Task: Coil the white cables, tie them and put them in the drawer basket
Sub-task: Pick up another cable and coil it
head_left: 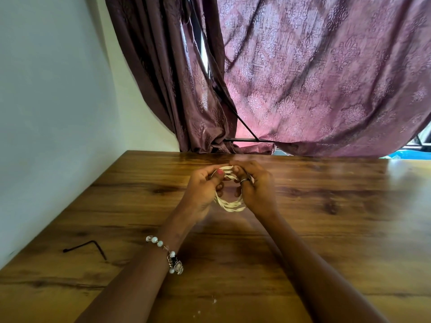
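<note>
A white cable (229,204) is wound into a small coil of several loops, held upright just above the wooden table (326,217). My left hand (203,190) grips the coil's left side, thumb pressed on the top strands. My right hand (254,185), with a ring on one finger, grips the right side, its thumb meeting the left thumb at the coil's top. The middle parts of the loops are hidden behind my fingers. No drawer basket is in view.
A black L-shaped hex key (91,247) lies on the table near the left edge. A white wall (51,113) runs along the left. Purple curtains (303,78) hang behind the table's far edge. Small white specks (213,301) lie near the front.
</note>
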